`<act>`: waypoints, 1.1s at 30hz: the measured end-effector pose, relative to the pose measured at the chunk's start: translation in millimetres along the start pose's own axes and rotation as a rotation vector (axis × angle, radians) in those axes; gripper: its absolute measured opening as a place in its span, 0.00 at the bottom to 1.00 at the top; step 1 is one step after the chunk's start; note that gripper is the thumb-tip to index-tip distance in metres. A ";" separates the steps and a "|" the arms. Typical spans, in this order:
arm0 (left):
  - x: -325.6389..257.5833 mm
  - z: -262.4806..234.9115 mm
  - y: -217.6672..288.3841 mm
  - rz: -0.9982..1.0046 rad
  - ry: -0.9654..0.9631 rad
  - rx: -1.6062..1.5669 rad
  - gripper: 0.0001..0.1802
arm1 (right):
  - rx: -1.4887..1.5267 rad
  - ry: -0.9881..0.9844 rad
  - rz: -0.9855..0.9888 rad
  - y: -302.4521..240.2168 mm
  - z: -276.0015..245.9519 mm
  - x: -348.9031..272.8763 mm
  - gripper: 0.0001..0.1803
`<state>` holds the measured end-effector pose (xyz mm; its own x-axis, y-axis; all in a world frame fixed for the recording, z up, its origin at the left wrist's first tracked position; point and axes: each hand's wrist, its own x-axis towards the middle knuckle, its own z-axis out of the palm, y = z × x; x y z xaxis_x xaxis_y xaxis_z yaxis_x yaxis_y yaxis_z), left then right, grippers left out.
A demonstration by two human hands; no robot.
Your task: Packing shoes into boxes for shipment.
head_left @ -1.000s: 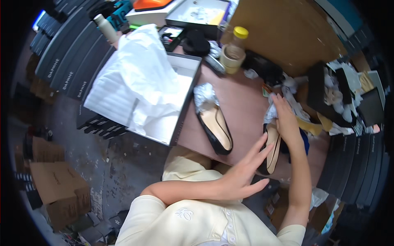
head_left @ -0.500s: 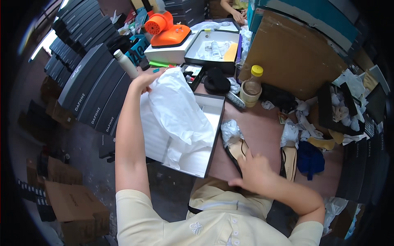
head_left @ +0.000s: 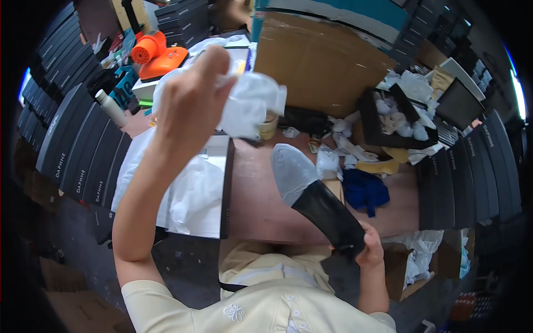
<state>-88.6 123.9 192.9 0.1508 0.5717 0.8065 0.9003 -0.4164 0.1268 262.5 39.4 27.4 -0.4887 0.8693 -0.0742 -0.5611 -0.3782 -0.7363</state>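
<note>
My left hand (head_left: 194,100) is raised, its fingers closed on a sheet of white tissue paper (head_left: 252,105) that spreads out beside the fist, blurred by motion. By the heel end, my right hand (head_left: 371,244) grips a shoe (head_left: 325,211), sole up and tilted above the table edge. Its toe is wrapped in clear plastic. A second shoe (head_left: 335,188) with a beige insole and a plastic-wrapped toe (head_left: 327,162) lies on the table, partly hidden behind the first. Below my left forearm sits an open shoe box (head_left: 226,194) lined with more white paper.
An orange machine (head_left: 158,58) and a white bottle (head_left: 111,108) stand at the back left. A blue cloth (head_left: 363,191) lies to the right, near a dark box of crumpled paper (head_left: 383,133). Stacked grey shoe boxes (head_left: 83,150) flank both sides. A large carton (head_left: 316,66) blocks the back.
My right hand has picked up the nearer shoe and turned its sole up. My left hand has lifted tissue paper up from the box. The view has swung to the right.
</note>
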 end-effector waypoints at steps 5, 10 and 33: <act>-20.4 66.2 40.2 -0.157 -0.600 -0.300 0.30 | 0.440 -0.124 -0.125 12.6 -24.9 -59.3 0.35; -44.9 121.8 31.4 -0.134 -0.568 0.166 0.13 | 0.390 0.016 -0.180 35.7 -31.5 -82.3 0.38; -115.2 69.0 34.5 -0.057 -0.302 0.054 0.09 | -1.348 -0.100 -0.307 -25.4 31.9 -35.1 0.18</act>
<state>-46.7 92.4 64.6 0.2068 0.7804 0.5901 0.9299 -0.3442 0.1293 272.6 8.4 70.2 -0.5416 0.8132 0.2129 0.3907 0.4678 -0.7928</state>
